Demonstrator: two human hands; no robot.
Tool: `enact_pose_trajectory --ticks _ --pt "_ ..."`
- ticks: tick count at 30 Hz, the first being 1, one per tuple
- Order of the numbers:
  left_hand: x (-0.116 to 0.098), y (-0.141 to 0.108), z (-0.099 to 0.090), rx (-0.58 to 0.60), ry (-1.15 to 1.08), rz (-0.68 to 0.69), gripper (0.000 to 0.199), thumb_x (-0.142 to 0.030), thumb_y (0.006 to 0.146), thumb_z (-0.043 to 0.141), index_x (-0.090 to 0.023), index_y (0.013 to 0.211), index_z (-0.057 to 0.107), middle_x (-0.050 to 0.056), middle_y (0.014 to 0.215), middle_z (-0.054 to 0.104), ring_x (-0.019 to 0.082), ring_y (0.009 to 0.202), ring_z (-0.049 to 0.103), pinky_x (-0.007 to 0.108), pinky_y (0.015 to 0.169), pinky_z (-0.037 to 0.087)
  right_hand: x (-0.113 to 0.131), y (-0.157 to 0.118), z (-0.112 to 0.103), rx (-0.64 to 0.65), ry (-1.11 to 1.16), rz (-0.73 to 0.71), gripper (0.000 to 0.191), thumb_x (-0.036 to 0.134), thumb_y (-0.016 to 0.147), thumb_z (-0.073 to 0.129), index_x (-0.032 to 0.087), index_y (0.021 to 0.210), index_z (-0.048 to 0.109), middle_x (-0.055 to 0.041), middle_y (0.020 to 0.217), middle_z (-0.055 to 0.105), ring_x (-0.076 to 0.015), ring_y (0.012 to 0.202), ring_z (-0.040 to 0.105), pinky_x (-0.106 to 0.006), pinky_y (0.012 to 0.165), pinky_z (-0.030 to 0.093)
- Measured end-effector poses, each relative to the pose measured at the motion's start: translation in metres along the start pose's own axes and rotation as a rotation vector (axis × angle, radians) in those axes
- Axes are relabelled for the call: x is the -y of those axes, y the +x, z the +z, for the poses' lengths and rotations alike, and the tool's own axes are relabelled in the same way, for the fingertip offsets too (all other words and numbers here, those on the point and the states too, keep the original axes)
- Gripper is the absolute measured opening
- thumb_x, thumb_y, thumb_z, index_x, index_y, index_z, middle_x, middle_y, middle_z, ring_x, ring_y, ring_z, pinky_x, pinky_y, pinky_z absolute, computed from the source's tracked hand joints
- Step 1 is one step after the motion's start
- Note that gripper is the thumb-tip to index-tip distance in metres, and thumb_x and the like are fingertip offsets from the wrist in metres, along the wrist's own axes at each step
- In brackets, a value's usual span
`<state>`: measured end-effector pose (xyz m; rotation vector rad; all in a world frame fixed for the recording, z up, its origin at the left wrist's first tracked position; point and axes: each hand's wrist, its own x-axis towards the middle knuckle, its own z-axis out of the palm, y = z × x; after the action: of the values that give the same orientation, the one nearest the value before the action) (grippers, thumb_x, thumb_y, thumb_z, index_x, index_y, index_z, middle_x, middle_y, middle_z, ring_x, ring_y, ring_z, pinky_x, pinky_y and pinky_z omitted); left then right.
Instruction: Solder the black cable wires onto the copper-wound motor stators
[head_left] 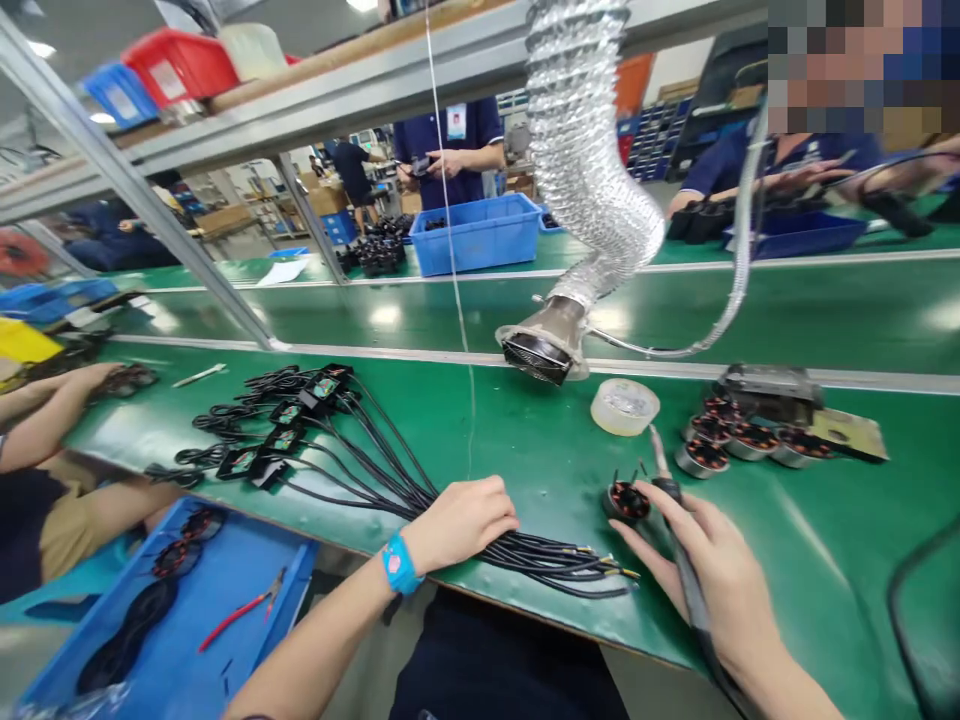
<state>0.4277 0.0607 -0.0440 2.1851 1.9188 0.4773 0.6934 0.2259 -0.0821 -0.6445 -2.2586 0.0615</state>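
Observation:
My left hand (457,520), with a blue wristband, is closed over a bundle of black cables (555,560) near the table's front edge. The cables' stripped ends point right; their other ends run to small black housings (285,438) with exposed circuit boards. My right hand (720,570) is closed round a soldering iron (681,560), its tip pointing up and away. The thumb and fingertips of that hand are also at a small motor (628,502) with copper windings; whether they grip it I cannot tell. A thin silvery wire (454,270) hangs down just behind my left hand.
A silvery exhaust duct (592,150) hangs ahead, above a round translucent dish (625,406). Several motors (705,455) stand at right by a metal-and-glass holder (772,393). A blue tray (247,545) holds red-handled pliers (236,620). A co-worker's arms (52,405) are at left.

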Motion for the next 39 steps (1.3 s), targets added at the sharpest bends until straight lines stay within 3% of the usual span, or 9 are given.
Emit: enact_pose_trajectory --ticks 5,9,12,15,18,24,28,33,39 --pt "0.034 -0.02 -0.042 0.077 0.057 -0.207 0.023 -0.028 0.099 0.047 -0.019 0.106 0.067 0.005 0.104 0.058 0.015 0.091 0.059 0.025 0.083 0.044 0.007 0.0 0.012 -0.015 -0.038 0.122 0.056 0.058 0.094 0.057 0.021 0.136 0.054 -0.0098 0.102 0.058 -0.0257 0.084 0.06 -0.037 0.075 0.048" --pt "0.058 -0.036 -0.055 0.162 -0.023 -0.263 0.023 -0.017 0.096 0.045 -0.016 0.1 0.068 0.006 0.099 0.057 0.016 0.09 0.058 0.027 0.086 0.044 0.013 0.005 0.014 -0.01 0.066 0.152 0.042 0.044 0.098 0.055 0.021 0.134 0.053 -0.0092 0.108 0.057 -0.0231 0.09 0.061 -0.033 0.077 0.049" --pt "0.052 -0.025 -0.046 0.088 -0.202 -0.233 0.021 -0.026 0.096 0.049 -0.018 0.103 0.068 0.006 0.101 0.057 0.015 0.089 0.056 0.027 0.085 0.045 0.014 0.01 0.011 0.038 0.217 0.194 0.038 0.031 0.097 0.056 0.024 0.134 0.051 -0.0074 0.112 0.056 -0.0197 0.093 0.062 -0.03 0.08 0.05" --pt "0.023 0.006 -0.031 -0.005 -0.531 -0.274 0.031 -0.041 0.096 0.048 -0.017 0.101 0.068 0.006 0.107 0.055 0.01 0.074 0.052 0.022 0.066 0.045 0.013 0.014 0.009 0.122 0.394 0.199 0.042 0.023 0.094 0.055 0.026 0.136 0.048 -0.0067 0.119 0.053 -0.0194 0.104 0.06 -0.031 0.09 0.049" --pt "-0.009 0.048 -0.012 -0.011 -0.783 -0.339 0.042 -0.048 0.095 0.045 -0.014 0.091 0.068 0.006 0.102 0.056 0.006 0.058 0.045 0.021 0.052 0.037 0.014 0.015 0.009 0.151 0.497 0.207 0.046 0.021 0.092 0.057 0.028 0.136 0.046 -0.0059 0.123 0.052 -0.0205 0.113 0.056 -0.034 0.099 0.046" --pt "-0.037 0.109 0.019 -0.073 -0.716 -0.376 0.037 -0.046 0.085 0.058 -0.012 0.073 0.064 0.0 0.064 0.057 0.009 0.06 0.045 0.022 0.056 0.031 0.013 0.007 0.018 0.114 0.48 0.274 0.054 0.029 0.09 0.067 0.03 0.138 0.044 -0.0058 0.121 0.051 -0.0215 0.109 0.056 -0.035 0.096 0.049" --pt "-0.037 0.114 0.026 0.037 -0.845 -0.384 0.035 -0.043 0.085 0.053 -0.012 0.069 0.061 0.0 0.062 0.058 0.007 0.052 0.042 0.021 0.052 0.029 0.01 0.004 0.021 0.114 0.47 0.299 0.048 0.026 0.093 0.062 0.032 0.138 0.045 -0.0051 0.121 0.051 -0.0207 0.107 0.057 -0.035 0.096 0.049" --pt "-0.041 0.11 0.028 0.183 -1.233 -0.457 0.043 -0.055 0.075 0.067 -0.013 0.077 0.059 -0.004 0.062 0.054 0.002 0.038 0.024 0.022 0.04 0.011 0.008 0.004 0.021 0.096 0.521 0.309 0.047 0.023 0.093 0.06 0.032 0.136 0.045 -0.0045 0.119 0.052 -0.0202 0.106 0.058 -0.033 0.095 0.051" --pt "-0.036 0.115 0.027 0.09 -1.249 -0.565 0.054 -0.065 0.076 0.063 -0.011 0.073 0.059 -0.003 0.057 0.051 0.001 0.035 0.022 0.022 0.038 0.007 0.011 0.002 0.019 0.106 0.539 0.289 0.046 0.021 0.095 0.057 0.031 0.138 0.044 -0.0061 0.122 0.051 -0.0207 0.108 0.058 -0.035 0.096 0.051"
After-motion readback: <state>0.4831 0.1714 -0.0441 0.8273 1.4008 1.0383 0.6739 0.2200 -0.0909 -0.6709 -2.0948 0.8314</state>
